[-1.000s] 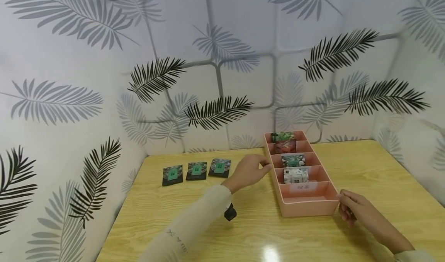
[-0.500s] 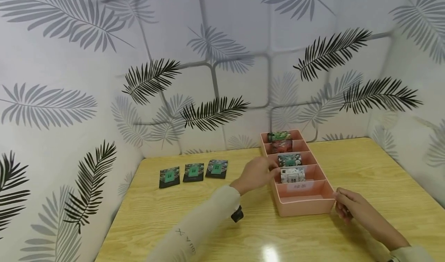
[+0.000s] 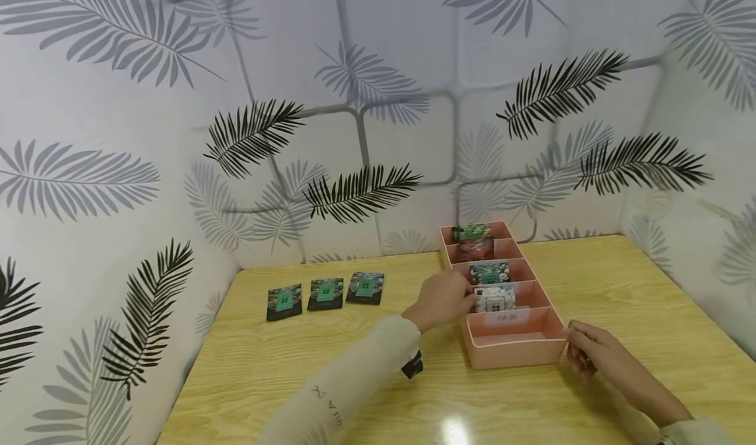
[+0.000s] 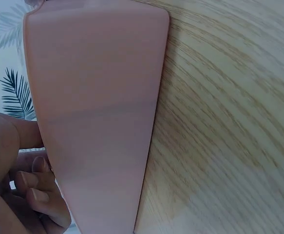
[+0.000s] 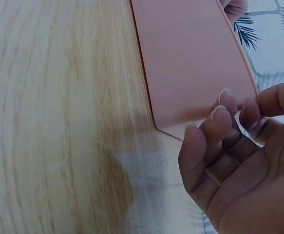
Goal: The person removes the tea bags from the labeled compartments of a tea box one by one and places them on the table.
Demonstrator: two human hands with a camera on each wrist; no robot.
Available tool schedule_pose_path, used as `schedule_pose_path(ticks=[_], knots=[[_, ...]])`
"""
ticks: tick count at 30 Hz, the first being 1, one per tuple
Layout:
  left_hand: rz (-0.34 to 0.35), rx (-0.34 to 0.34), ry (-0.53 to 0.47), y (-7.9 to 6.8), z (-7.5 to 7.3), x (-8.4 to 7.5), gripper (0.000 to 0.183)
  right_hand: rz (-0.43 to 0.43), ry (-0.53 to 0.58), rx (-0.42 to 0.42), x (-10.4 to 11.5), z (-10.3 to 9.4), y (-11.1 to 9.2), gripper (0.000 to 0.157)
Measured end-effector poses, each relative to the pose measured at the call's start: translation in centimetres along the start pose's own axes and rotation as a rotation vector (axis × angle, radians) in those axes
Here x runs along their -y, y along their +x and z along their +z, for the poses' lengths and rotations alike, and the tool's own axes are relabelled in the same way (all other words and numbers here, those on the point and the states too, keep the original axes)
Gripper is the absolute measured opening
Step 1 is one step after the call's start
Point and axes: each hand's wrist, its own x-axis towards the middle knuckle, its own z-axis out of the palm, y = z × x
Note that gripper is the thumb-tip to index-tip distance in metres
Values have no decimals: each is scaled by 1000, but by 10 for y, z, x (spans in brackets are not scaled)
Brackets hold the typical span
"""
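Note:
A long pink divided box (image 3: 520, 353) stands on the table, tea sachets in its rear compartments. My left hand (image 3: 441, 300) is at its left rim, fingertips beside the white sachet (image 3: 495, 298). In the left wrist view that hand's curled fingers (image 4: 47, 200) reach behind the box wall, which hides the tips, so I cannot tell whether they pinch anything. My right hand (image 3: 608, 360) pinches the box's front right corner between thumb and forefinger, as the right wrist view also shows; its other fingers (image 5: 217, 122) curl loosely outside the wall.
Three dark sachets with green labels, a left one (image 3: 284, 302), a middle one (image 3: 325, 294) and a right one (image 3: 365, 288), lie in a row at the table's left. The front compartment bears a paper label (image 3: 506, 317). A leaf-patterned wall (image 3: 384, 136) stands behind the table.
My left hand has moved along the left rim toward the front, from the dark sachet's compartment to the white sachet. My right hand stays at the front right corner. The view has shifted slightly.

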Motion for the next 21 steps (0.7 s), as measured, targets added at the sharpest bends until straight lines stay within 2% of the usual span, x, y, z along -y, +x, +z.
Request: schedule_pose_path(ticks=[7,14,21], knots=[[-5,-33,-34,7,1,-7,20,9,5,-6,2,1,-1,47],[49,-40,-86,9,1,-10,13,10,-1,-1,4,0,-1,48],[54,-40,-145,6,0,-14,8,15,-2,5,0,-1,0,47]])
